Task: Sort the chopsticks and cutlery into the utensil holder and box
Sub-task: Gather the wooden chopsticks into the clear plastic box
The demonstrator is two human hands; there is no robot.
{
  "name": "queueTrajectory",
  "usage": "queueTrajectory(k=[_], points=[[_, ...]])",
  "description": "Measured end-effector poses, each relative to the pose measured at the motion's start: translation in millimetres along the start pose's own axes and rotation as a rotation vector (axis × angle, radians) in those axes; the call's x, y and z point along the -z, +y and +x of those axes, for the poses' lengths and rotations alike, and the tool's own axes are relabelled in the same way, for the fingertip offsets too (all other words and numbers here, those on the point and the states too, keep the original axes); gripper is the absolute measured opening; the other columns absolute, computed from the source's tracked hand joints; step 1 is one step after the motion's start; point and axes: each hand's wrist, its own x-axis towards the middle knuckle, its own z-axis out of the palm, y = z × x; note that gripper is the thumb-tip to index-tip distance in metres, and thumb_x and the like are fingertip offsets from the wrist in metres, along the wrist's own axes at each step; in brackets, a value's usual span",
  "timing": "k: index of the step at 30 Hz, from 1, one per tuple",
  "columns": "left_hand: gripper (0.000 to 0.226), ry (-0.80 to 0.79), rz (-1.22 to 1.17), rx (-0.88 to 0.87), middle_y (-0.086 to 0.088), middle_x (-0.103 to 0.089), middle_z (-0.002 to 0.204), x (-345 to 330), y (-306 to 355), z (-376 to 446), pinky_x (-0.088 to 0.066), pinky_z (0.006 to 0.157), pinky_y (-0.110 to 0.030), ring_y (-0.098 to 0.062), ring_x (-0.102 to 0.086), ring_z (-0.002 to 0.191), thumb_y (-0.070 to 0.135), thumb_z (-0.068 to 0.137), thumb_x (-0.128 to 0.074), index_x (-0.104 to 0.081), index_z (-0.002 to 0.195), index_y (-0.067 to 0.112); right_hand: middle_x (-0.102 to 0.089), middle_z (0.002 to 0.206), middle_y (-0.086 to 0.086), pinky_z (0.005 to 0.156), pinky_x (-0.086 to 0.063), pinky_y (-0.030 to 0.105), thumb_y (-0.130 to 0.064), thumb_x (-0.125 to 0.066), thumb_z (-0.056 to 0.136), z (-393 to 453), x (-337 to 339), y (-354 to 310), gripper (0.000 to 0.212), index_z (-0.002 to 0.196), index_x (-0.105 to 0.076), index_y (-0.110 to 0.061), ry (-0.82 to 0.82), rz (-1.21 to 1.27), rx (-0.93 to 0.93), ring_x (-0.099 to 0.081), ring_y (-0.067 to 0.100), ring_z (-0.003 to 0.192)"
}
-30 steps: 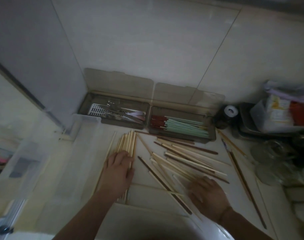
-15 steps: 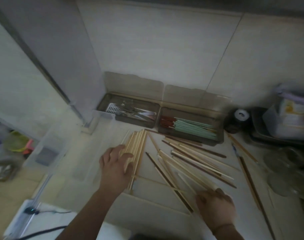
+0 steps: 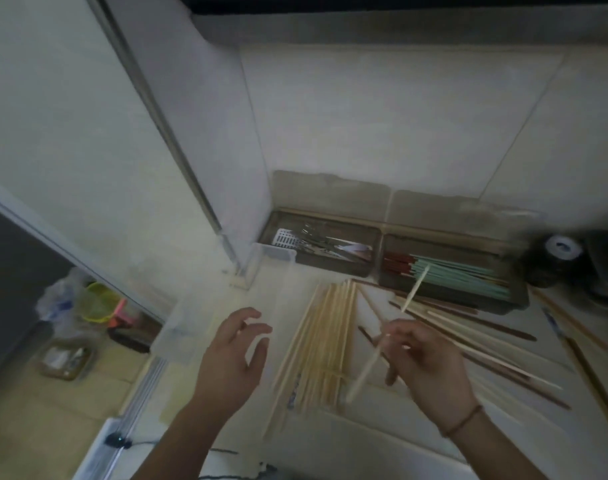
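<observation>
Pale wooden chopstick (image 3: 385, 336) is riding tilted above the counter (image 3: 382, 441), pinched in the right hand (image 3: 425, 367); its far tip is hanging over the near edge of the right compartment.

Risks from here, as I judge them:
- Chopstick is being held at one point near its middle, so it could pivot or slip out and drop back among the loose mixed chopsticks (image 3: 475, 344) lying to the right, undoing the sort.
- Its near end is passing close over the tidy bundle of light chopsticks (image 3: 321, 348); a swing could be knocking that bundle out of line.
- Frame is motion-blurred and dim, so pale sticks are looking alike; mis-sorting by colour seems likely.
- Clear plastic box (image 3: 209, 306) at the counter's left edge is hard to see; a careless reach could be nudging it.

Grip notes:
- Right hand: fingers curled, thumb and fingertips pinching the single chopstick.
- Left hand (image 3: 231, 355): hovering beside the bundle, fingers loosely spread with thumb apart, touching nothing.

Utensil holder (image 3: 382, 271) is sitting far against the wall: the left compartment is holding metal cutlery (image 3: 316, 240), the right one the green and red chopsticks (image 3: 455, 275).
</observation>
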Motion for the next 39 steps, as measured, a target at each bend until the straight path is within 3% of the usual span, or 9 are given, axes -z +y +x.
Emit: queueTrajectory(k=[7, 13, 17, 21, 25, 28, 30, 33, 39], points=[[0.015, 0.135, 0.090, -0.286, -0.005, -0.063, 0.112, 95.4, -4.7, 56.0, -0.046, 0.089, -0.034, -0.025, -0.055, 0.102, 0.020, 0.088, -0.063, -0.072, 0.097, 0.012, -0.064, 0.074, -0.016, 0.057, -0.047, 0.019, -0.046, -0.053, 0.079, 21.7, -144.4, -17.2, 0.011, 0.074, -0.055, -0.037, -0.101, -0.427, 0.162, -0.060, 0.003, 0.063], [0.030, 0.029, 0.040, -0.066, 0.004, -0.051, 0.125, 109.6, -46.5, 86.3, -0.042, 0.084, -0.029, -0.018, -0.047, 0.109, 0.041, 0.086, -0.054, -0.065, 0.107, 0.023, -0.069, 0.084, -0.013, 0.085, -0.048, 0.038, -0.050, -0.044, 0.083, 52.9, -217.0, -14.7, 0.032, 0.096, -0.067, -0.034, -0.041, -0.837, 0.281, -0.061, 0.016, 0.095], [0.032, -0.103, -0.095, -0.025, 0.015, -0.042, 0.128, 96.6, -71.3, 87.6, -0.043, 0.083, -0.021, 0.001, -0.046, 0.105, 0.049, 0.085, -0.051, -0.062, 0.108, 0.030, -0.057, 0.130, -0.009, 0.109, 0.012, 0.059, -0.061, -0.018, 0.089, 53.7, -232.9, -4.5, 0.060, 0.134, -0.045, -0.032, -0.304, -1.153, 0.103, -0.017, 0.023, 0.142], [0.031, -0.101, -0.043, -0.096, 0.009, -0.048, 0.126, 93.8, -76.1, 94.9, -0.049, 0.080, -0.027, -0.010, -0.053, 0.105, 0.044, 0.086, -0.051, -0.065, 0.106, 0.026, -0.055, 0.132, -0.004, 0.100, 0.024, 0.067, -0.061, -0.019, 0.093, 53.9, -232.0, -4.5, 0.058, 0.136, -0.042, -0.030, -0.403, -1.348, 0.144, -0.010, 0.029, 0.143], [0.024, -0.023, -0.102, -0.226, 0.003, -0.055, 0.117, 85.5, -55.4, 118.5, -0.049, 0.086, -0.031, -0.019, -0.056, 0.106, 0.029, 0.087, -0.058, -0.069, 0.104, 0.016, -0.058, 0.128, -0.003, 0.104, 0.015, 0.067, -0.057, -0.026, 0.093, 55.9, -232.0, -0.7, 0.052, 0.134, -0.044, -0.030, -0.394, -1.258, 0.162, -0.019, 0.030, 0.141], [0.028, -0.087, -0.136, -0.312, 0.001, -0.058, 0.114, 72.1, -37.3, 141.0, -0.048, 0.088, -0.033, -0.021, -0.057, 0.103, 0.032, 0.088, -0.056, -0.067, 0.108, 0.015, -0.065, 0.113, -0.006, 0.111, -0.023, 0.052, -0.042, -0.045, 0.089, 46.3, -220.0, 8.4, 0.035, 0.116, -0.061, -0.025, -0.089, -0.890, 0.352, -0.048, 0.026, 0.123], [0.031, -0.125, -0.121, -0.359, 0.000, -0.059, 0.112, 61.7, -36.7, 154.8, -0.048, 0.087, -0.037, -0.024, -0.057, 0.098, 0.034, 0.087, -0.054, -0.067, 0.107, 0.014, -0.066, 0.098, -0.008, 0.093, -0.045, 0.036, -0.031, -0.057, 0.085, 34.1, -199.1, 19.8, 0.020, 0.102, -0.067, -0.024, 0.153, -0.760, 0.385, -0.057, 0.019, 0.101], [0.030, -0.135, -0.072, -0.403, -0.002, -0.060, 0.109, 52.5, -50.1, 166.1, -0.048, 0.085, -0.041, -0.027, -0.057, 0.096, 0.031, 0.085, -0.055, -0.068, 0.105, 0.013, -0.066, 0.080, -0.008, 0.070, -0.050, 0.032, -0.023, -0.066, 0.077, 14.8, -157.1, 44.0, 0.011, 0.087, -0.068, -0.027, 0.301, -0.857, 0.069, -0.060, 0.020, 0.080], [0.025, -0.155, -0.208, -0.421, 0.002, -0.061, 0.115, 52.1, -69.0, 158.7, -0.037, 0.098, -0.016, -0.012, -0.055, 0.109, 0.028, 0.089, -0.057, -0.070, 0.106, 0.014, -0.070, 0.090, -0.001, 0.070, -0.050, 0.029, -0.027, -0.062, 0.085, -26.5, -98.9, 79.9, 0.020, 0.104, -0.068, -0.028, 0.426, -0.891, -0.335, -0.065, 0.021, 0.084]])
